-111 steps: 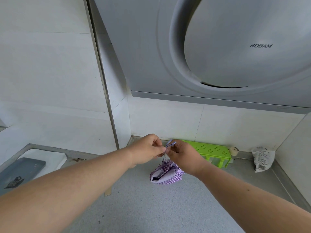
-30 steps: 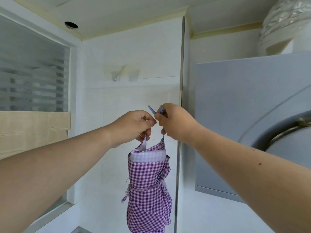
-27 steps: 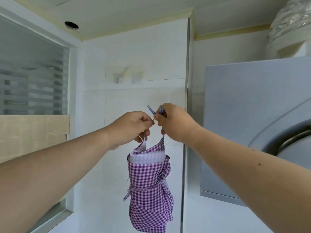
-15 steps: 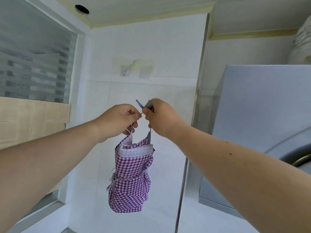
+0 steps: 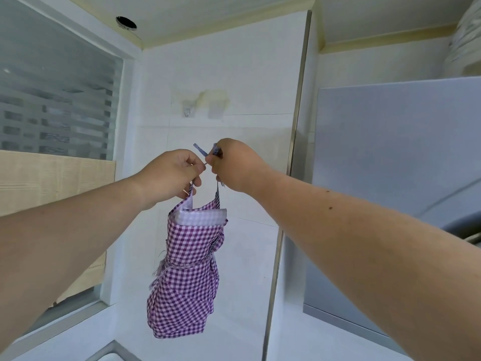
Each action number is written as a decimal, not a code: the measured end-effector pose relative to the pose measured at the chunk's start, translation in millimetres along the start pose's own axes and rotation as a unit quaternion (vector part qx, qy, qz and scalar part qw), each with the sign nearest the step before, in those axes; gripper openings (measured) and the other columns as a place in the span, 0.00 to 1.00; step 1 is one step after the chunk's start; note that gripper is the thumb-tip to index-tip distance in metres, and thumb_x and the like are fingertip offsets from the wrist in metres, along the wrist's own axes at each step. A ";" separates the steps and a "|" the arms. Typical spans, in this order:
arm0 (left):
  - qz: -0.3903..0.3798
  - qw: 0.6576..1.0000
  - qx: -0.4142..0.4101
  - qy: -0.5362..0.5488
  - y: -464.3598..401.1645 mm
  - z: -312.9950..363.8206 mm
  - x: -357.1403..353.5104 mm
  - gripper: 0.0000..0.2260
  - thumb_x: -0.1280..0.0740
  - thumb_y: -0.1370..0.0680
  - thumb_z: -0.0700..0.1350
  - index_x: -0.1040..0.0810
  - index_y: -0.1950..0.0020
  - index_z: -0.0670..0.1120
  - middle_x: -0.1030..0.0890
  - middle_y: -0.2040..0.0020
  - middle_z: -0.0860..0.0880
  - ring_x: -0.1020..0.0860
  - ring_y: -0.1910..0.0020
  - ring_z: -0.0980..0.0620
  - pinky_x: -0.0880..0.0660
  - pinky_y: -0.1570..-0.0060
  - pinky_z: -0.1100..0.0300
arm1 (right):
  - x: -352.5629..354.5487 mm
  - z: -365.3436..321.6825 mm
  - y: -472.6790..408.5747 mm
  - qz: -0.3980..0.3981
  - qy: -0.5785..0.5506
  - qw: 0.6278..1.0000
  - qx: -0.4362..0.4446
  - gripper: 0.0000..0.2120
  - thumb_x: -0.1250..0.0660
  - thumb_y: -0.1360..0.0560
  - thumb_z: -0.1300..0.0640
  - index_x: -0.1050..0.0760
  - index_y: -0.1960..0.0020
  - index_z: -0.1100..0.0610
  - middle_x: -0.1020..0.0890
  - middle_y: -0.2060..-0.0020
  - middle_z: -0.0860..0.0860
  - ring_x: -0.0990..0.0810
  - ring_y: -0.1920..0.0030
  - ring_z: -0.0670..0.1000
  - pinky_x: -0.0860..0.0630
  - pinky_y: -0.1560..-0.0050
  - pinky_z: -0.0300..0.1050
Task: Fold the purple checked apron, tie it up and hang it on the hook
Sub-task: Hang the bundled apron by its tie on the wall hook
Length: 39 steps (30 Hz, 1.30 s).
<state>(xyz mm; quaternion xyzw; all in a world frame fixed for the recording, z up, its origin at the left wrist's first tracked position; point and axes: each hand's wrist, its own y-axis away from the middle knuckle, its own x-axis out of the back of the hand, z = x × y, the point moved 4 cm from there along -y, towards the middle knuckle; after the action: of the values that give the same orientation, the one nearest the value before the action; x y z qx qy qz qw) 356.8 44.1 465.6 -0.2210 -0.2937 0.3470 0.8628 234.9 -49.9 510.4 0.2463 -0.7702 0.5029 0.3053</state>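
Note:
The purple checked apron (image 5: 187, 277), folded into a bundle and tied round its middle with its own strap, hangs in the air in front of the white tiled wall. My left hand (image 5: 169, 175) pinches one side of its thin neck loop. My right hand (image 5: 235, 165) pinches the other side, and a short end of the strap sticks up between the two hands. A small metal hook (image 5: 187, 112) on a clear adhesive pad sits on the wall, above and slightly left of my hands, with nothing on it.
A second clear pad (image 5: 216, 110) is stuck to the wall right of the hook. A frosted window (image 5: 57, 100) fills the left side. A metal corner strip (image 5: 296, 126) runs down the wall, and the grey range hood (image 5: 390, 178) stands at the right.
I lifted the tied bundle off the counter and raised it before the wall. Over the last second the view swung, and both hands kept pinching the loop below the hook.

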 end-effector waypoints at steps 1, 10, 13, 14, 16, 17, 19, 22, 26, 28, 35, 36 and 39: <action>-0.001 1.000 0.001 -0.002 -1.8 -0.9 -0.5 0.07 0.33 0.15 0.47 0.19 0.48 0.46 0.15 0.58 0.47 0.18 0.60 0.47 0.21 0.60 0.54 | -0.4 1.5 -2.8 0.001 0.007 1.000 0.004 0.10 0.37 0.16 0.55 0.23 0.48 0.62 0.16 0.55 0.59 0.15 0.54 0.62 0.20 0.55 0.53; 0.024 1.000 -0.016 -0.004 -54.0 -23.3 20.8 0.06 0.33 0.15 0.47 0.19 0.46 0.46 0.15 0.58 0.48 0.20 0.62 0.48 0.20 0.61 0.54 | -14.9 2.4 -61.1 0.028 0.043 0.998 0.030 0.09 0.37 0.15 0.53 0.27 0.51 0.57 0.20 0.60 0.54 0.23 0.63 0.55 0.33 0.68 0.44; 0.048 0.998 -0.032 0.002 -84.8 -31.9 33.4 0.06 0.34 0.14 0.47 0.19 0.47 0.47 0.15 0.60 0.49 0.20 0.63 0.48 0.21 0.62 0.54 | -18.5 -1.3 -96.2 0.049 0.077 0.995 0.043 0.09 0.37 0.15 0.52 0.29 0.53 0.54 0.25 0.65 0.48 0.24 0.63 0.52 0.36 0.68 0.45; 0.056 0.998 -0.039 0.002 -94.7 -33.8 36.7 0.06 0.34 0.14 0.47 0.19 0.47 0.47 0.15 0.61 0.50 0.20 0.63 0.47 0.22 0.61 0.54 | -19.3 -2.2 -107.7 0.057 0.090 0.993 0.048 0.09 0.38 0.15 0.52 0.30 0.53 0.54 0.25 0.65 0.48 0.23 0.62 0.53 0.36 0.67 0.45; 0.071 0.996 -0.050 0.001 -115.6 -36.2 45.1 0.06 0.34 0.15 0.47 0.19 0.47 0.48 0.14 0.62 0.52 0.20 0.64 0.47 0.23 0.60 0.53 | -20.5 -4.9 -131.9 0.071 0.111 0.990 0.057 0.08 0.38 0.15 0.51 0.29 0.52 0.53 0.25 0.64 0.47 0.22 0.60 0.53 0.34 0.65 0.46; 0.077 0.996 -0.055 0.001 -128.8 -37.8 50.3 0.06 0.34 0.15 0.48 0.19 0.47 0.48 0.14 0.61 0.52 0.20 0.64 0.47 0.24 0.60 0.53 | -21.4 -6.1 -146.6 0.079 0.124 0.987 0.060 0.08 0.38 0.15 0.51 0.28 0.51 0.53 0.25 0.64 0.47 0.22 0.60 0.54 0.33 0.64 0.46; 0.081 0.995 -0.059 -0.002 -144.6 -35.9 55.9 0.06 0.33 0.15 0.48 0.19 0.47 0.48 0.14 0.59 0.50 0.20 0.64 0.48 0.23 0.61 0.54 | -17.6 -6.2 -163.4 0.086 0.150 0.983 0.063 0.07 0.38 0.15 0.51 0.27 0.50 0.53 0.25 0.64 0.46 0.23 0.60 0.53 0.34 0.65 0.45; 0.082 0.995 -0.057 -0.001 -181.3 -42.7 68.6 0.06 0.33 0.15 0.49 0.18 0.47 0.48 0.14 0.56 0.49 0.20 0.63 0.48 0.24 0.64 0.57 | -21.1 -4.9 -202.4 0.103 0.190 0.974 0.066 0.07 0.37 0.16 0.50 0.28 0.51 0.51 0.26 0.64 0.46 0.24 0.59 0.52 0.33 0.63 0.46; 0.088 0.994 -0.057 -0.021 -223.6 -52.0 81.3 0.07 0.33 0.15 0.49 0.19 0.46 0.47 0.15 0.55 0.49 0.20 0.63 0.49 0.24 0.63 0.60 | -31.0 -3.0 -244.5 0.124 0.255 0.955 0.085 0.07 0.37 0.16 0.49 0.28 0.50 0.50 0.26 0.63 0.45 0.22 0.55 0.54 0.30 0.57 0.46; 0.091 0.994 -0.058 -0.027 -242.3 -56.4 87.8 0.07 0.33 0.15 0.48 0.19 0.49 0.47 0.15 0.56 0.49 0.20 0.64 0.50 0.25 0.64 0.60 | -34.2 -5.5 -261.8 0.139 0.282 0.944 0.096 0.07 0.37 0.16 0.48 0.27 0.50 0.49 0.23 0.59 0.46 0.22 0.54 0.54 0.29 0.54 0.47; 0.092 0.994 -0.045 -0.034 -287.9 -68.9 110.5 0.06 0.33 0.15 0.48 0.20 0.49 0.48 0.15 0.55 0.50 0.21 0.63 0.52 0.26 0.62 0.59 | -43.9 -13.0 -308.1 0.172 0.355 0.912 0.115 0.06 0.36 0.16 0.48 0.30 0.50 0.48 0.25 0.58 0.46 0.25 0.53 0.54 0.32 0.51 0.48; 0.085 0.995 -0.042 -0.038 -293.3 -70.8 111.2 0.07 0.33 0.15 0.49 0.19 0.49 0.48 0.15 0.54 0.50 0.21 0.62 0.51 0.25 0.60 0.58 | -45.8 -11.3 -312.4 0.170 0.365 0.909 0.112 0.06 0.36 0.16 0.48 0.30 0.50 0.48 0.25 0.58 0.46 0.24 0.53 0.54 0.33 0.51 0.48; 0.067 0.996 -0.038 -0.049 -308.6 -76.7 110.7 0.08 0.32 0.15 0.49 0.17 0.45 0.46 0.14 0.51 0.47 0.20 0.58 0.49 0.23 0.54 0.55 | -49.0 -6.4 -321.3 0.171 0.397 0.895 0.112 0.02 0.36 0.17 0.50 0.27 0.48 0.47 0.22 0.55 0.48 0.22 0.50 0.55 0.36 0.50 0.48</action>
<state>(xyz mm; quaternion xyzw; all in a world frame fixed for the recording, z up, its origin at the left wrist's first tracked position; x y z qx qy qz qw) 617.2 -93.0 629.4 -0.2556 -0.3334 0.4029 0.8131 490.8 -160.3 677.8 -0.0766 -0.5543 0.6859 0.4652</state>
